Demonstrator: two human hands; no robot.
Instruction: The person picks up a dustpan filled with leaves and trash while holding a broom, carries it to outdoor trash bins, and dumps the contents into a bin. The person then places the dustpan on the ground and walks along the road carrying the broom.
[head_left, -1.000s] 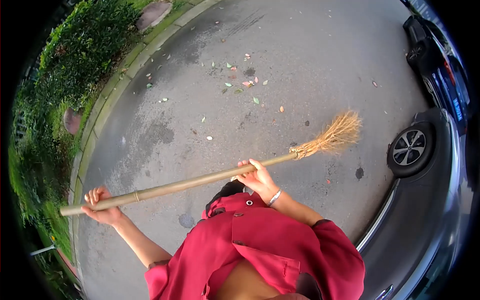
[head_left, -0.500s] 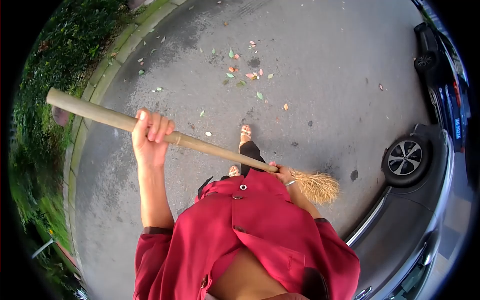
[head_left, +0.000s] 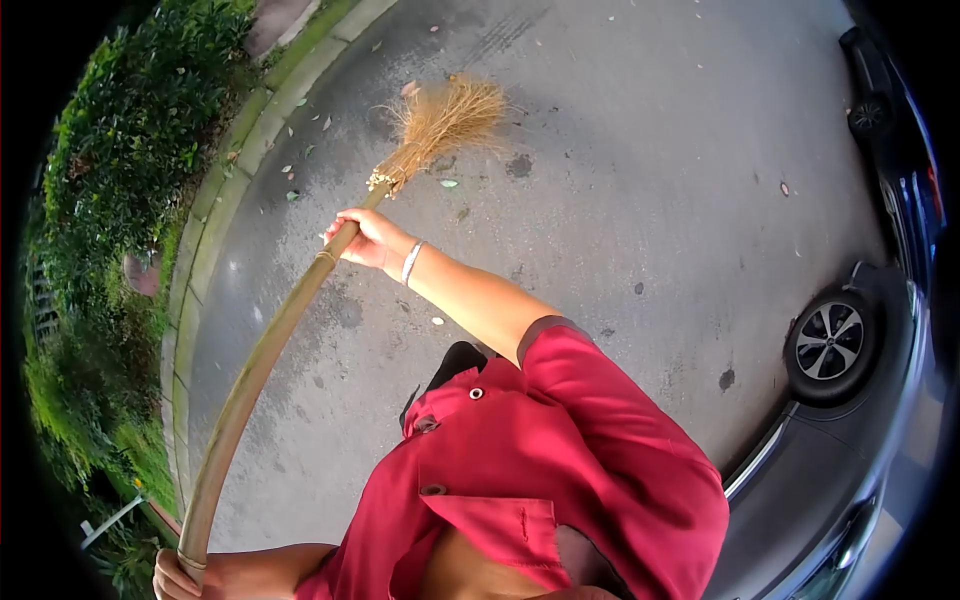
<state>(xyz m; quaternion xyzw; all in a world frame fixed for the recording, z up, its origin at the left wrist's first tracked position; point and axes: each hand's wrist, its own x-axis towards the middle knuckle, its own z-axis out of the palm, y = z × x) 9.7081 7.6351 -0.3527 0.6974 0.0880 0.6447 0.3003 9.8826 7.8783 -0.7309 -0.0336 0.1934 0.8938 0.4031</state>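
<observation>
A straw broom with a long bamboo handle (head_left: 262, 355) runs from the lower left up to the upper middle. Its bristles (head_left: 452, 118) are over the grey pavement, a few leaves around them. My right hand (head_left: 366, 238), with a light band at the wrist, is closed round the handle just below the bristles. At the lower left edge my left hand (head_left: 178, 575) grips the handle's far end. One small green leaf (head_left: 449, 183) lies right of the broom's neck.
A kerb (head_left: 205, 215) curves along the left, with green shrubs (head_left: 125, 130) behind it. A dark grey car (head_left: 840, 430) stands at the right, its wheel (head_left: 829, 341) facing the road. Farther up the right edge is another dark vehicle (head_left: 872, 100).
The bristles have swung from the lower right to the upper middle with my right hand. My left hand has moved down to the lower left. Several leaves have left their earlier places.
</observation>
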